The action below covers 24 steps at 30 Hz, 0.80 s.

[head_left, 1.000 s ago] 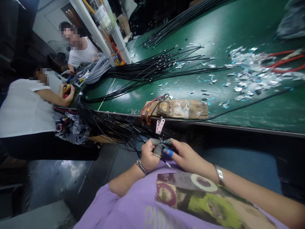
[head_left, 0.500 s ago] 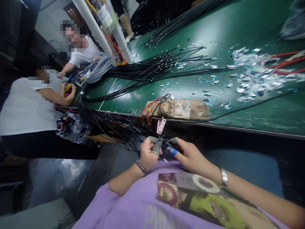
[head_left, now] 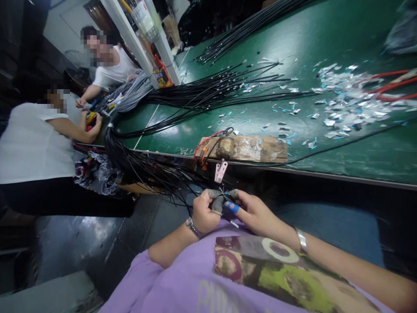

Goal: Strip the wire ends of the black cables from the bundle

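Thin coloured wires (head_left: 223,191) fan out from a cable end just in front of my chest. My left hand (head_left: 204,212) pinches this cable end between thumb and forefinger, both wearing grey finger covers. From the other side, my right hand (head_left: 257,211) has its grey-covered forefinger and blue-wrapped thumb at the same wires, closed on them as far as I can see. A small white-tipped piece (head_left: 234,224) sticks out below the fingers; what it belongs to is hidden. Just beyond the hands, a pink clip (head_left: 220,171) hangs at the table edge.
A wooden block (head_left: 260,148) with red and black leads lies along the edge of the green table (head_left: 195,126). Black cables (head_left: 182,98) spread across it beside foil scraps (head_left: 348,100). Two co-workers, one in a white top (head_left: 35,143), work at the left.
The wires now stand more spread between my fingertips. My right hand has shifted slightly left, and the white-tipped piece shows more clearly below the fingers.
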Each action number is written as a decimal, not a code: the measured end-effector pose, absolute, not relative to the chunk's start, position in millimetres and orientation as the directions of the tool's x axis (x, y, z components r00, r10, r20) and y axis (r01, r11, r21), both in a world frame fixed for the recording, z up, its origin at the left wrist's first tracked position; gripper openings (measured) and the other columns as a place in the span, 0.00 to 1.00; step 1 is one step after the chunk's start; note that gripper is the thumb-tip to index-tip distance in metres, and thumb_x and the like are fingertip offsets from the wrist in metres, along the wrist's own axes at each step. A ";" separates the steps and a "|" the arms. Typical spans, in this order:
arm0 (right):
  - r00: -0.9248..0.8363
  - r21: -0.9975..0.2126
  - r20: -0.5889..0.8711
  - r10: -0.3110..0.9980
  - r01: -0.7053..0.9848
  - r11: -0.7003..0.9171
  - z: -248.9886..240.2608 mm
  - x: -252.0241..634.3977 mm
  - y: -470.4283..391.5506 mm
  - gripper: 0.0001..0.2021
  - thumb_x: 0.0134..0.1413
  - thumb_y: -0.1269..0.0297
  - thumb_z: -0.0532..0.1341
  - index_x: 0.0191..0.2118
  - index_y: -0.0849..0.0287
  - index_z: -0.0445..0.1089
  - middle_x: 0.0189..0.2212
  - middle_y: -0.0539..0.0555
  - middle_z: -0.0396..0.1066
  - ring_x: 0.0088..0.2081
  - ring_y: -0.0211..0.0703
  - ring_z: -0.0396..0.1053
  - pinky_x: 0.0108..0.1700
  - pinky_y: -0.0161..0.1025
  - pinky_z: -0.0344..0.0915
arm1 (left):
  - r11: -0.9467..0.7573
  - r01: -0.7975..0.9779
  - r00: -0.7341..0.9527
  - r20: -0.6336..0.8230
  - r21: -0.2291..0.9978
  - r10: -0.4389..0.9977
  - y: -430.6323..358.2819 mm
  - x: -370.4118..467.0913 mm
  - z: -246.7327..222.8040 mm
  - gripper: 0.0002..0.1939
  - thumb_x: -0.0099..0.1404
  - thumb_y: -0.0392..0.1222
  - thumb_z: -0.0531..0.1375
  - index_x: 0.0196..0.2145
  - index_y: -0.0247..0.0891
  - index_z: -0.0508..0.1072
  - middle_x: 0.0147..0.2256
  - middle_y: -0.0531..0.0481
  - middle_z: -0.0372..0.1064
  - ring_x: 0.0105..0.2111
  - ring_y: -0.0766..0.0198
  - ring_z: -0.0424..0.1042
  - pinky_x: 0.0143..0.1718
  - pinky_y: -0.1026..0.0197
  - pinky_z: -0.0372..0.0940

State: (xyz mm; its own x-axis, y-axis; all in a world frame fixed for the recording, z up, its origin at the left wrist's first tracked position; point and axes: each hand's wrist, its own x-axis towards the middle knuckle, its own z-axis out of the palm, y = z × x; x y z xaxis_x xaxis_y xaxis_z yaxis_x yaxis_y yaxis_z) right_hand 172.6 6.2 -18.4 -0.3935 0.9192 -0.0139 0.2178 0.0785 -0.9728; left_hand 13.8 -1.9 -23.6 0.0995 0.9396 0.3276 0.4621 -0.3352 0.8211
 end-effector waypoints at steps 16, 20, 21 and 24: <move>-0.399 -0.996 -0.072 0.914 0.078 -0.044 -17.9 172.8 5.6 0.19 0.50 0.44 0.58 0.30 0.58 0.64 0.25 0.51 0.70 0.28 0.41 0.66 0.31 0.38 0.66 | -0.350 0.481 0.128 0.331 0.804 0.935 -2.6 12.5 -24.3 0.03 0.58 0.34 0.57 0.31 0.37 0.69 0.24 0.51 0.73 0.21 0.68 0.69 0.24 0.68 0.65; -0.397 -0.995 -0.098 0.912 0.038 -0.090 -17.5 172.0 5.2 0.21 0.49 0.42 0.57 0.29 0.58 0.64 0.25 0.50 0.70 0.27 0.41 0.66 0.31 0.38 0.67 | -0.379 0.511 0.150 0.354 0.771 0.923 -2.5 11.7 -25.6 0.02 0.58 0.36 0.57 0.31 0.37 0.70 0.23 0.50 0.73 0.22 0.67 0.69 0.24 0.66 0.64; -0.395 -0.994 -0.105 0.913 0.038 -0.098 -17.3 171.9 5.1 0.21 0.49 0.41 0.57 0.29 0.58 0.64 0.25 0.50 0.70 0.27 0.41 0.67 0.31 0.38 0.67 | -0.394 0.518 0.165 0.363 0.759 0.917 -2.5 11.5 -25.9 0.03 0.58 0.36 0.57 0.31 0.37 0.71 0.23 0.50 0.73 0.22 0.67 0.69 0.25 0.66 0.64; -0.392 -0.993 -0.114 0.913 0.032 -0.110 -15.8 171.5 5.1 0.21 0.48 0.41 0.57 0.29 0.57 0.65 0.25 0.50 0.70 0.28 0.41 0.67 0.31 0.39 0.67 | -0.419 0.506 0.200 0.371 0.753 0.907 -2.4 11.3 -25.5 0.03 0.58 0.38 0.58 0.31 0.37 0.71 0.23 0.50 0.72 0.22 0.67 0.69 0.25 0.65 0.64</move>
